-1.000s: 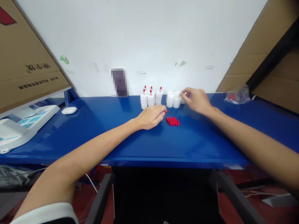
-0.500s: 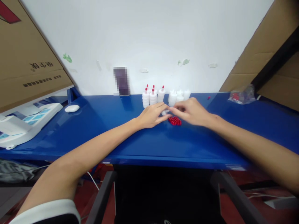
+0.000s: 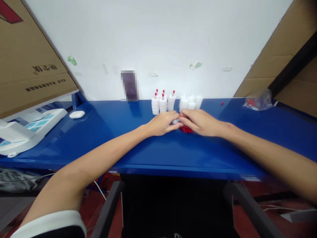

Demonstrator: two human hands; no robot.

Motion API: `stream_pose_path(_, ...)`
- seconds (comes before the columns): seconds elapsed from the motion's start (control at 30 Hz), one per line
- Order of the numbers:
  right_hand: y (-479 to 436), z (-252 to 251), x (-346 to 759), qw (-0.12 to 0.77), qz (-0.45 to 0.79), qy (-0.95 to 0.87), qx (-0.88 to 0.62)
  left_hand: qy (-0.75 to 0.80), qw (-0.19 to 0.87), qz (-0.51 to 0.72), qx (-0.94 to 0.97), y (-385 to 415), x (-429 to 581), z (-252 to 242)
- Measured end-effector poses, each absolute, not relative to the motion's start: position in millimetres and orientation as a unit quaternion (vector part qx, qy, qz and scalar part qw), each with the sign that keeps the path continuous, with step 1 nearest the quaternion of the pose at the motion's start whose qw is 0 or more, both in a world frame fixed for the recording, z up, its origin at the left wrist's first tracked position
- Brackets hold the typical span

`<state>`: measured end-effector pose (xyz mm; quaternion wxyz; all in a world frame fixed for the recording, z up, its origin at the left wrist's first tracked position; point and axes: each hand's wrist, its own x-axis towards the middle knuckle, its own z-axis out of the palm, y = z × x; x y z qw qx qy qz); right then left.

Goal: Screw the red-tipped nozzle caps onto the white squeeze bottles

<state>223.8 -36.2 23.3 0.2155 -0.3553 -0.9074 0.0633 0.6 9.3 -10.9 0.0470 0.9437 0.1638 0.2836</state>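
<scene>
My left hand (image 3: 163, 124) is closed around a small white squeeze bottle (image 3: 176, 121), which lies mostly hidden in the fingers. Against the bottle's right end, my right hand (image 3: 201, 122) is pinched, with a bit of red cap (image 3: 182, 116) showing at the fingertips. Directly below the hands sits a tight cluster of red caps (image 3: 186, 129), partly covered by the right hand. Behind the left hand stand several white bottles with red-tipped nozzles (image 3: 162, 104). To their right is a group of white bottles without red tips (image 3: 191, 102).
The blue table (image 3: 153, 152) meets a white wall. A loose red cap (image 3: 222, 103) and a clear plastic bag (image 3: 259, 101) with red pieces lie at right. At left are a white oval case (image 3: 77, 114), a white power strip (image 3: 37, 129) and a cardboard box (image 3: 29, 62).
My right hand has moved slightly down and left, closing in on the bottle's end. It now covers more of the red caps. The left hand keeps holding the bottle.
</scene>
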Motion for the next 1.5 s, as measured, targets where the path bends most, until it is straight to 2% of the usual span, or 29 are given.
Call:
stream_pose_path(0.47, -31, 23, 222, 0.223, 0.106, -0.912, -0.329, 0.186, 0.008, 0.301, 0.935, 6, 6, -14)
stream_pose_path(0.73, -21, 23, 239, 0.295, 0.134, -0.874, -0.363, 0.202, -0.033, 0.312, 0.928, 6, 4, -12)
stream_pose_path(1.03, 3, 11, 255, 0.162, 0.149, -0.881, -0.418, 0.22, -0.031, 0.291, 0.93, 3, 4, -10)
stream_pose_path(1.5, 8, 10, 256, 0.161, 0.199, -0.856, -0.45, 0.223, -0.017, 0.272, 0.936, 3, 4, -8)
